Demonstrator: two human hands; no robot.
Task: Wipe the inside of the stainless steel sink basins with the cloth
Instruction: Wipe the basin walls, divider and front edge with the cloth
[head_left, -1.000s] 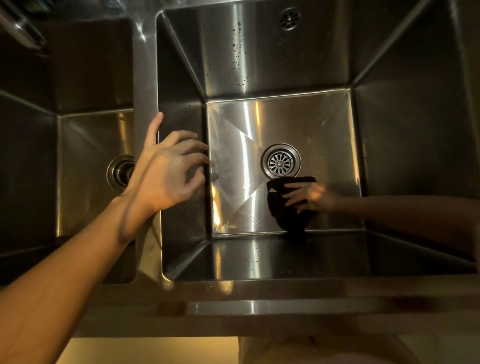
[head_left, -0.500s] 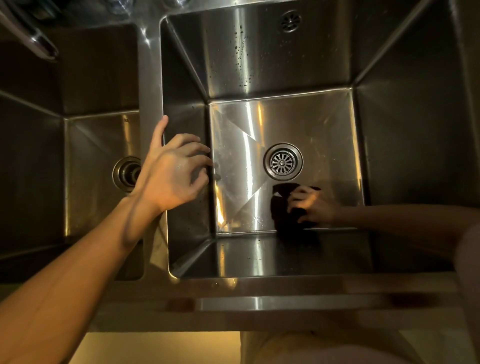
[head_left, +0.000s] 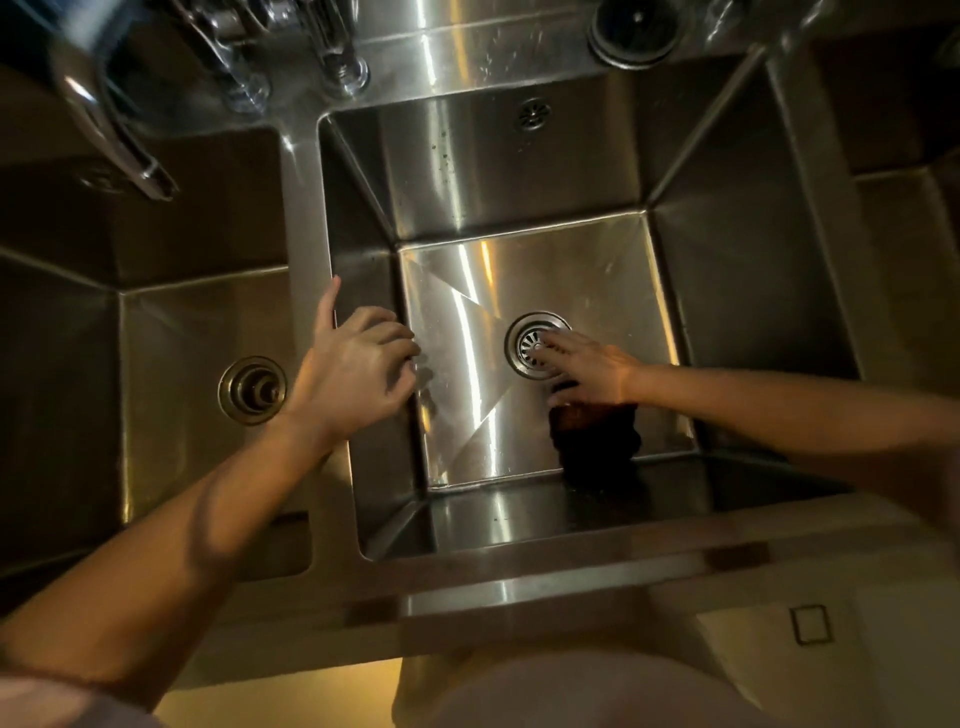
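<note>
Steel sink basins (head_left: 727, 322) fill the view: on the middle floor the right hand (head_left: 592, 371) presses the dark cloth (head_left: 595, 434), fingers spread over the drain (head_left: 535, 345), mid-wipe, walls seemingly next, while the left hand (head_left: 358, 366), fingers loosely curled, rests on the divider (head_left: 306, 218).

No legible text or labels anywhere.

Dark brown cloth (head_left: 595, 434) in silver steel sink (head_left: 727, 322).
</note>
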